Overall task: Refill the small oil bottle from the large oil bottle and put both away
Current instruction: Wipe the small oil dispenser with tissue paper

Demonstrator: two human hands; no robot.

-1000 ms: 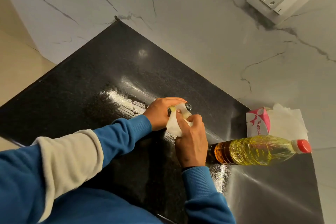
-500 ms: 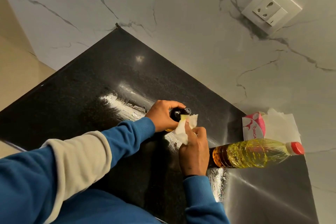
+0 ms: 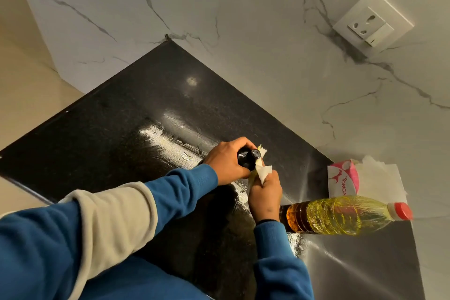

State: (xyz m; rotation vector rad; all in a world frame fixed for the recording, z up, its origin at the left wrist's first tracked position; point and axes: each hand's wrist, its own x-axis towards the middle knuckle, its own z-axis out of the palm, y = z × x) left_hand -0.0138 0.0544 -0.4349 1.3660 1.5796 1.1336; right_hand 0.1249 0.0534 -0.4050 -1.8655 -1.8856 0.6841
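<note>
**Asha:** Fingers (image 3: pixel 233 147) of the left hand (image 3: pixel 226 162) are curling round the small oil bottle (image 3: pixel 247 159), just under its dark cap, holding it over the black counter (image 3: pixel 121 129). Are you seeing the other one?

**Ravi:** Yes. The right hand (image 3: pixel 265 192) is pinching a crumpled tissue (image 3: pixel 264 172) and pressing it against the bottle's side, so both hands are closing on something and neither is lying slack.

**Asha:** Whether the bottle's base is resting on the counter or hanging free, I cannot tell; the hands are hiding it.

**Ravi:** And the large oil bottle (image 3: pixel 341 218)?

**Asha:** It is standing just right of the right wrist, red cap on, beside a pink tissue packet (image 3: pixel 341 178) against the marble wall (image 3: pixel 243 31).

**Ravi:** How is the small one going to handle?

**Asha:** Dark and hard-looking, probably glass, so I am guessing light but breakable. If oil is clinging to it, it is going to be slippery; a full wrap round the body is looking safer than a pinch at the cap.

**Ravi:** The big one?

**Asha:** Thin plastic, heavy with oil. I am thinking its waist is the place to grip, since squeezing hard may be buckling it.
</note>
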